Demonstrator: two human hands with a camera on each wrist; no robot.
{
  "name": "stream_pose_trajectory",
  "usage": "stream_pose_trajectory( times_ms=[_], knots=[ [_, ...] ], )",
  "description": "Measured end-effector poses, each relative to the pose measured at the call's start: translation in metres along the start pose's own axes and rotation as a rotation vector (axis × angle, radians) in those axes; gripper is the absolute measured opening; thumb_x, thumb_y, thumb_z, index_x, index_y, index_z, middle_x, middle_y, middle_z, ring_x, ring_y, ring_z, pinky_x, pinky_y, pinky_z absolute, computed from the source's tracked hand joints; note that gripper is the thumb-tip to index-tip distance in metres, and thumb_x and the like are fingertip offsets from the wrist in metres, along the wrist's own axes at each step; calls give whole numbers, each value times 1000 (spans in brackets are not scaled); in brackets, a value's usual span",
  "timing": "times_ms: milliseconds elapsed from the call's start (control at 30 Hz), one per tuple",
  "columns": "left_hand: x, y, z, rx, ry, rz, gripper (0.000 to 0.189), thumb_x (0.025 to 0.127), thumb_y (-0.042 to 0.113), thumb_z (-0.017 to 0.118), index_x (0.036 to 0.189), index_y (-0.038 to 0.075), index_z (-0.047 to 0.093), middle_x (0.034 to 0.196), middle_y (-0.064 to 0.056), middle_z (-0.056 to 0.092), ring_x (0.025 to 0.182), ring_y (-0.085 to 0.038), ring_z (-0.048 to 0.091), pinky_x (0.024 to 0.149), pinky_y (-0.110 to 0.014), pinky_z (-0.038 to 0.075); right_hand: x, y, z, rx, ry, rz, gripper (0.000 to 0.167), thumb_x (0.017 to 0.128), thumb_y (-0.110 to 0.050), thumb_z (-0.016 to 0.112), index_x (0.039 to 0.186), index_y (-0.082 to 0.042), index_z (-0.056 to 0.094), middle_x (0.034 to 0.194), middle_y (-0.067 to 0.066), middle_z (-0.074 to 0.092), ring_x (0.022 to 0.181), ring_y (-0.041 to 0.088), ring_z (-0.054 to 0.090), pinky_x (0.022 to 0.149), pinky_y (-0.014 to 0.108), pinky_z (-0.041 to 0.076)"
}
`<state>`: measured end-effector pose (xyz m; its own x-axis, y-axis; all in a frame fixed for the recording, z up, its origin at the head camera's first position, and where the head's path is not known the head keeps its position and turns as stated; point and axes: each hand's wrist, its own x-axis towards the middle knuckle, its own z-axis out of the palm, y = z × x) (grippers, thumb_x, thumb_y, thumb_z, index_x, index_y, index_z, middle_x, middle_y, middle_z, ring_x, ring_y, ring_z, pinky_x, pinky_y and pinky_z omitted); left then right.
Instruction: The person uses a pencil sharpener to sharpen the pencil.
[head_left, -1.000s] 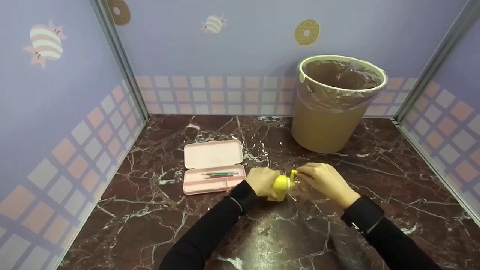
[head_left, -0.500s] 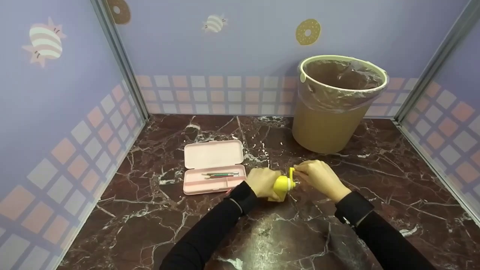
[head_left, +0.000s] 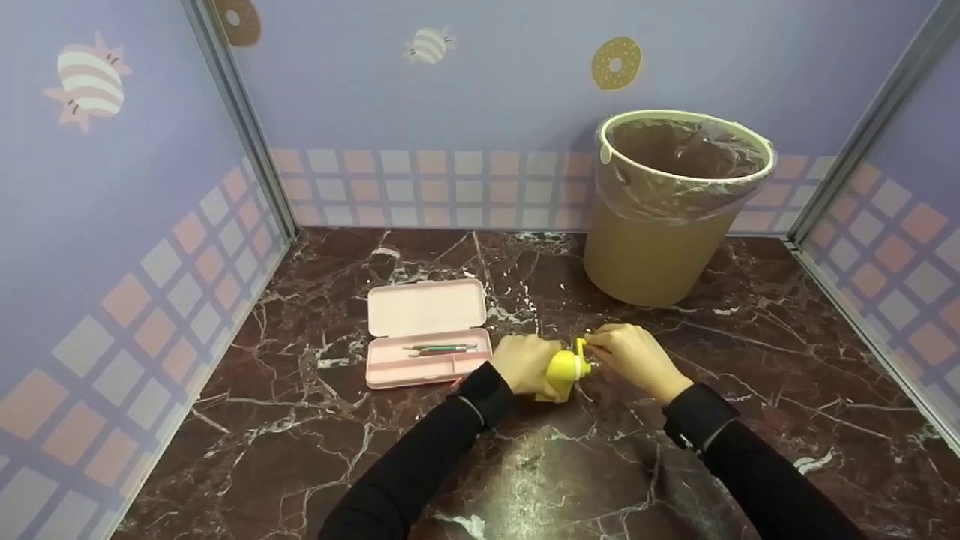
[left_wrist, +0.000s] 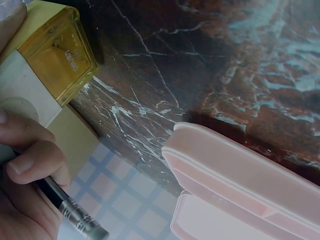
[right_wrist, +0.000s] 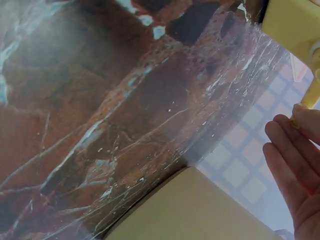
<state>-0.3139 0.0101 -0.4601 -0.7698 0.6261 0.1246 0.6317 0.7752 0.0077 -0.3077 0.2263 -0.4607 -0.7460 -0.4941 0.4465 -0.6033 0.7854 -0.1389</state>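
Observation:
My left hand [head_left: 521,364] grips a yellow crank pencil sharpener [head_left: 562,373] on the marble table. In the left wrist view, a dark pencil [left_wrist: 52,192] with a metal ferrule and grey eraser sticks out between the curled fingers, beside the sharpener's white side. The sharpener's clear amber shavings drawer [left_wrist: 62,65] faces the camera. My right hand [head_left: 637,358] pinches the knob end of the yellow crank [head_left: 580,347] between thumb and fingertips; the right wrist view shows the crank arm [right_wrist: 312,95] running up to the sharpener body. The pencil's point is hidden.
Left of the hands, a pink pencil case [head_left: 386,306] lies open with a few pencils [head_left: 448,349] inside. A beige bin [head_left: 649,247] with a clear plastic liner stands at the back right. Small pale scraps dot the table behind the hands. Patterned panels enclose three sides.
The right hand has moved a little left and inward, and the crank has turned to stand nearly upright. The left hand and the sharpener stay in place.

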Motion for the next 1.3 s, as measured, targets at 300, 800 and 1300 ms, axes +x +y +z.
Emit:
stream_pose_trajectory(
  times_ms=[300,800,1300],
  knots=[
    [0,1,0,11,15,-3,56,65,55,90,101,18,69,94,1,78,84,-19,75,67,-36,61,-2,4,6,15,-43,-14,15,88,-9,76,101,-3,81,93,12,80,83,27,77,74,43,62],
    [-2,-1,3,-14,41,2,59,63,58,91,101,19,69,94,1,78,84,-19,75,68,-36,61,-11,8,18,21,-91,-84,9,83,-4,78,90,-8,80,85,7,78,76,25,74,71,43,61],
    [-3,0,1,-34,14,-34,58,63,59,90,99,19,69,92,0,77,82,-18,74,65,-34,60,-31,1,28,105,-81,-107,5,84,-9,80,79,-11,78,77,2,74,68,18,71,66,34,60]
  ],
)
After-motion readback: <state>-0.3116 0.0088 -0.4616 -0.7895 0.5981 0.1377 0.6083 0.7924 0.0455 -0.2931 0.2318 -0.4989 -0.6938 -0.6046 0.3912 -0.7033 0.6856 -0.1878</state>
